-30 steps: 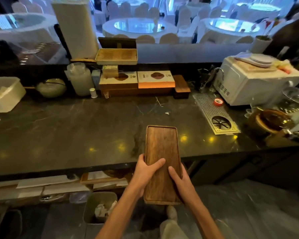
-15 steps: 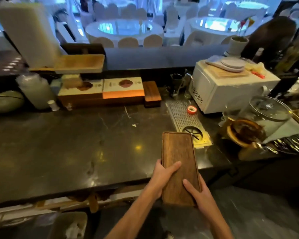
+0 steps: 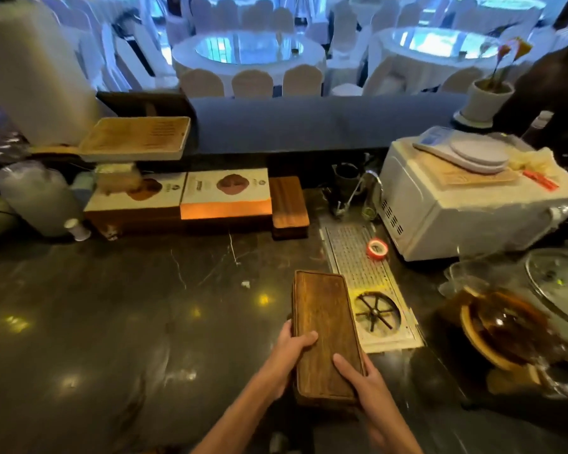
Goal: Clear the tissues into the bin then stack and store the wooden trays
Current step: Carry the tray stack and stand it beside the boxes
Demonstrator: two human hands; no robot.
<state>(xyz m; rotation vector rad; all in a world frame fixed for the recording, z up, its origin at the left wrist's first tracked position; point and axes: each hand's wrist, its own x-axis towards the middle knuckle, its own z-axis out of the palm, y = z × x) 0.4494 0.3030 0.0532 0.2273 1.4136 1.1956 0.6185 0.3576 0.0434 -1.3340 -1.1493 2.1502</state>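
A long dark wooden tray stack (image 3: 323, 329) is held lengthwise above the dark marble counter (image 3: 128, 322). My left hand (image 3: 289, 355) grips its left edge with the thumb on top. My right hand (image 3: 361, 381) grips the near right corner. From the side it looks like more than one tray pressed together. Another dark wooden tray stack (image 3: 289, 206) rests at the back of the counter beside two flat boxes. A pale bamboo tray (image 3: 135, 137) sits on the raised ledge at the left. No bin or tissues are in view.
A metal drain grate (image 3: 361, 273) with a red tape roll (image 3: 377, 249) lies right of the tray. A white oven (image 3: 466, 208) stands at the back right, a glass teapot (image 3: 505, 326) at the right. Two flat boxes (image 3: 225, 194) and a plastic jar (image 3: 36, 198) line the back.
Both hands carried the tray stack forward and rightward, from over the counter's front edge to above the counter beside the drain grate. The bin below has left the view.
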